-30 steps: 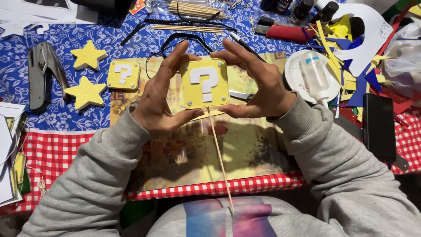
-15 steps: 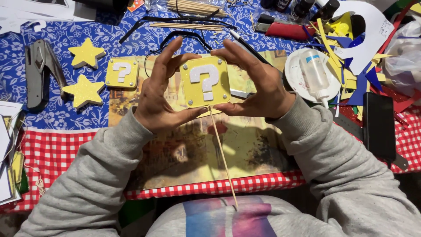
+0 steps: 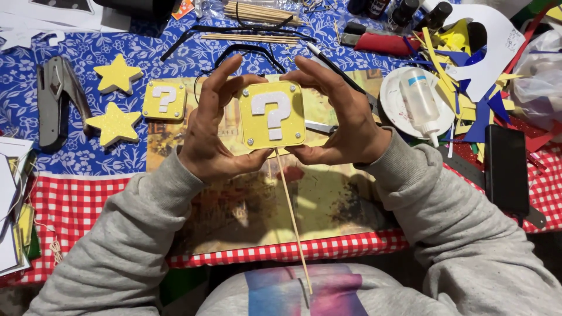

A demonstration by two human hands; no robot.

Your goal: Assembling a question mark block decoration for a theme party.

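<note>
At far left, two yellow glitter stars (image 3: 117,99) and a smaller yellow block (image 3: 164,99) are seen lying on the blue floral cloth (image 3: 105,52). The left hand (image 3: 211,131) is clamped on the left edge of the yellow square block (image 3: 271,114), held above the table at centre. A white question mark and silver corner studs are noted on its glittered face. A thin wooden stick (image 3: 293,222) is fixed beneath, angled towards the lap. The right hand (image 3: 342,120) is clamped on the right edge. A glue bottle (image 3: 420,102) is seen on a white plate (image 3: 391,99) at right.

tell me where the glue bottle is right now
In the head view the clear glue bottle lies on a white plate to the right of the right hand, beside a heap of paper scraps.
</note>
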